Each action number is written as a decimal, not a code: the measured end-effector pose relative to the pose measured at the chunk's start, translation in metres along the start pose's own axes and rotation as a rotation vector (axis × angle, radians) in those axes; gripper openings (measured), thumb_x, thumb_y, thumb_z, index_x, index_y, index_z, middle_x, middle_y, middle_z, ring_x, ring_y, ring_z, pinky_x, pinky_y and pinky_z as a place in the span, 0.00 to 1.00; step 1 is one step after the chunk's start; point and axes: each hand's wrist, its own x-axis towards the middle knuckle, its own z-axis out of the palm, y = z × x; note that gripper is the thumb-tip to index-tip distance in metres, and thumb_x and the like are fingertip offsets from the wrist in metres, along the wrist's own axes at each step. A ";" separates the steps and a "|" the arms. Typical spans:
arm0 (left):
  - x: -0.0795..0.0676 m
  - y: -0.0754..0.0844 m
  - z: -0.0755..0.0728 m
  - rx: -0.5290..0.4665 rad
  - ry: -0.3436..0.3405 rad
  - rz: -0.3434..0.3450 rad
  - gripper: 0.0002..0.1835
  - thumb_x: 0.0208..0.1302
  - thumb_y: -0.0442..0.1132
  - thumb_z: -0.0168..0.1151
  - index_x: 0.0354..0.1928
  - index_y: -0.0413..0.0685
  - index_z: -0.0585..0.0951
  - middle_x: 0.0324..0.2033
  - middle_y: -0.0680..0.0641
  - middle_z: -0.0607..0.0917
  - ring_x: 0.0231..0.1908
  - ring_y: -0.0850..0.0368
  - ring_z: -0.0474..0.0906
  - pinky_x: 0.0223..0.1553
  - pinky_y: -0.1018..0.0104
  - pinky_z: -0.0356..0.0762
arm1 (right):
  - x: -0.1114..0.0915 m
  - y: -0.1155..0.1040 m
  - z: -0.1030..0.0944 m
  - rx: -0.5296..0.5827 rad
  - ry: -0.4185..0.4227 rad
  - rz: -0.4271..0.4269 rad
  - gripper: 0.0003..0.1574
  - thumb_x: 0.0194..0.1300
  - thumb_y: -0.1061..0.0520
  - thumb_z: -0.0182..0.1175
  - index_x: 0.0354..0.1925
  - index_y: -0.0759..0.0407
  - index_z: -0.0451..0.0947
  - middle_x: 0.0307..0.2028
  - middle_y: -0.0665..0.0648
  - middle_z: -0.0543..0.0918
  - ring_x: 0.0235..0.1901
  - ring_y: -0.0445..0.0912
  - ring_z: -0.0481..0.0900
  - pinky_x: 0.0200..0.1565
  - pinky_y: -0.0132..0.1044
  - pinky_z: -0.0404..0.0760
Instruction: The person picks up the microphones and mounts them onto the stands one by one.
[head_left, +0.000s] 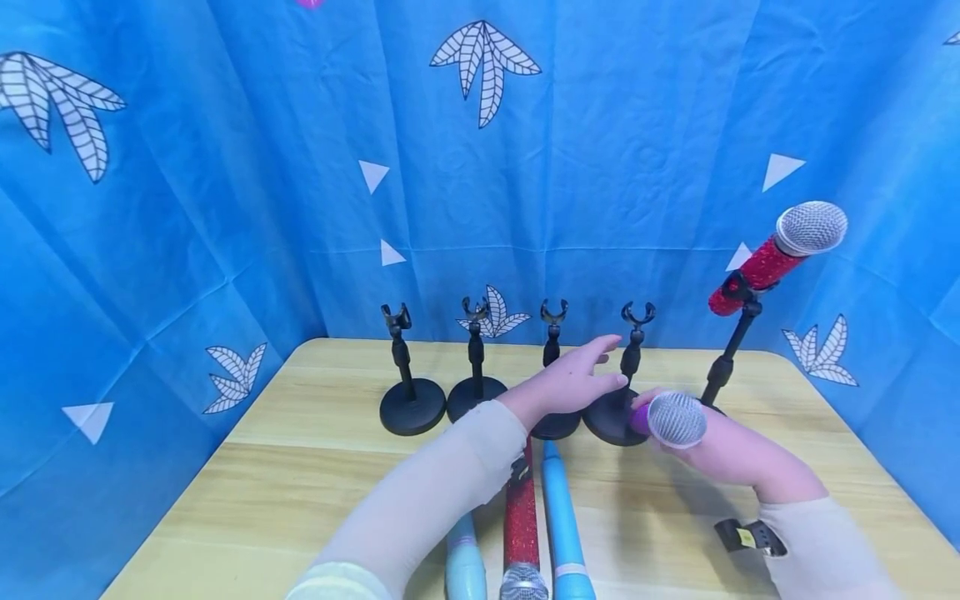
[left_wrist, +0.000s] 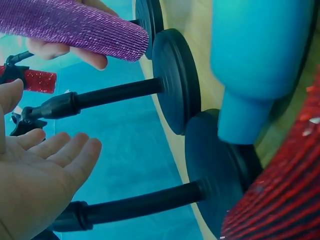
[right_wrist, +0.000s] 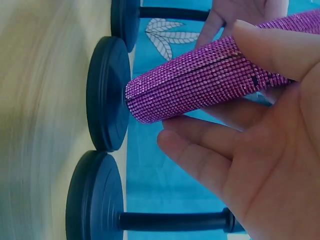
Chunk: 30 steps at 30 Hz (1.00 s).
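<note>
My right hand [head_left: 716, 446] holds a purple, rhinestone-covered microphone [right_wrist: 190, 80], thumb on one side and fingers on the other. Its silver mesh head [head_left: 677, 419] points back toward me in the head view. My left hand [head_left: 573, 379] is empty, its fingers extended and thumb apart, just left of a black microphone stand [head_left: 632, 360] with an open clip. That stand's round base lies between my two hands. In the left wrist view the purple handle [left_wrist: 85, 30] passes above the left palm, apart from it.
More black stands with bare clips, among them one at the far left [head_left: 402, 367], line the table's back. At right, a stand [head_left: 722, 367] carries a red glittery microphone [head_left: 765, 271]. Nearer me lie a red microphone [head_left: 522, 517], a blue one [head_left: 562, 521] and a pale blue one [head_left: 466, 562].
</note>
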 end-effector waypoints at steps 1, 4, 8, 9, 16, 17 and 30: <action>0.002 0.001 0.000 -0.004 0.001 -0.004 0.36 0.75 0.55 0.57 0.79 0.61 0.56 0.75 0.60 0.63 0.71 0.61 0.63 0.67 0.56 0.67 | 0.000 0.001 -0.001 0.006 0.021 -0.012 0.26 0.67 0.63 0.67 0.61 0.51 0.74 0.56 0.53 0.81 0.57 0.51 0.79 0.56 0.49 0.79; 0.009 0.005 0.001 -0.018 -0.003 -0.006 0.38 0.75 0.55 0.56 0.80 0.58 0.55 0.75 0.59 0.62 0.71 0.62 0.62 0.67 0.58 0.65 | 0.000 0.005 -0.005 0.036 0.048 0.013 0.21 0.68 0.61 0.66 0.58 0.55 0.76 0.53 0.54 0.82 0.54 0.51 0.80 0.54 0.50 0.80; 0.019 0.009 0.003 -0.045 0.014 -0.028 0.38 0.76 0.55 0.55 0.80 0.55 0.55 0.74 0.55 0.64 0.71 0.61 0.62 0.68 0.59 0.64 | 0.001 0.009 -0.010 0.087 0.037 0.126 0.23 0.72 0.55 0.63 0.61 0.62 0.74 0.54 0.59 0.82 0.54 0.55 0.81 0.55 0.59 0.78; 0.020 0.009 0.004 -0.052 0.021 -0.038 0.37 0.76 0.56 0.55 0.79 0.54 0.56 0.74 0.55 0.66 0.71 0.62 0.63 0.68 0.59 0.64 | 0.000 0.010 -0.011 0.099 0.036 0.149 0.26 0.73 0.54 0.62 0.63 0.64 0.73 0.55 0.61 0.82 0.55 0.58 0.81 0.55 0.60 0.77; 0.028 0.017 0.011 0.010 0.081 -0.073 0.24 0.77 0.52 0.55 0.69 0.54 0.71 0.63 0.53 0.78 0.63 0.59 0.74 0.61 0.59 0.74 | 0.000 0.012 -0.013 0.124 0.067 0.194 0.32 0.74 0.53 0.61 0.67 0.69 0.66 0.59 0.69 0.79 0.59 0.66 0.77 0.57 0.64 0.74; 0.027 0.018 0.012 0.028 0.093 -0.073 0.19 0.77 0.51 0.55 0.64 0.55 0.74 0.60 0.54 0.80 0.60 0.60 0.76 0.59 0.59 0.75 | 0.000 0.012 -0.013 0.122 0.072 0.194 0.32 0.73 0.54 0.61 0.67 0.69 0.66 0.59 0.69 0.79 0.58 0.66 0.78 0.57 0.64 0.74; 0.005 0.024 0.016 0.129 0.101 0.010 0.04 0.75 0.49 0.59 0.42 0.61 0.77 0.38 0.62 0.82 0.42 0.66 0.79 0.43 0.66 0.78 | -0.001 0.008 -0.016 0.112 0.128 0.210 0.32 0.74 0.54 0.60 0.66 0.69 0.64 0.57 0.70 0.80 0.56 0.66 0.79 0.56 0.65 0.74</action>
